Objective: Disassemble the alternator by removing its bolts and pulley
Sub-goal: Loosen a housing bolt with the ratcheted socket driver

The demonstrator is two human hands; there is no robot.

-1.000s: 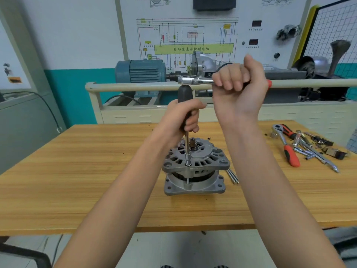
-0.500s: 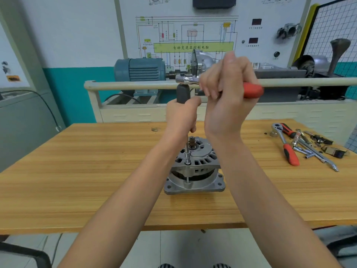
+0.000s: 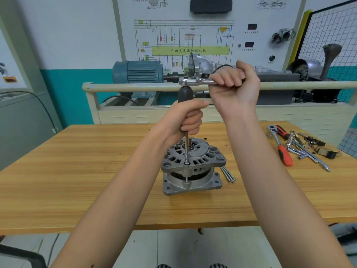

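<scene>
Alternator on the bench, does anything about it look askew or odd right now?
Yes. The alternator's upper housing sits tilted and lifted off the lower housing, with a dark gap between them. A long bolt shows bare across that gap. Small dark debris lies scattered on the table behind it.

Readable text: one label only
Green bar (image 3: 190, 50) on wall wiring-diagram panel (image 3: 270, 20) reads "自动变速器控制电脑"; smaller labels there too tiny to read.
</scene>
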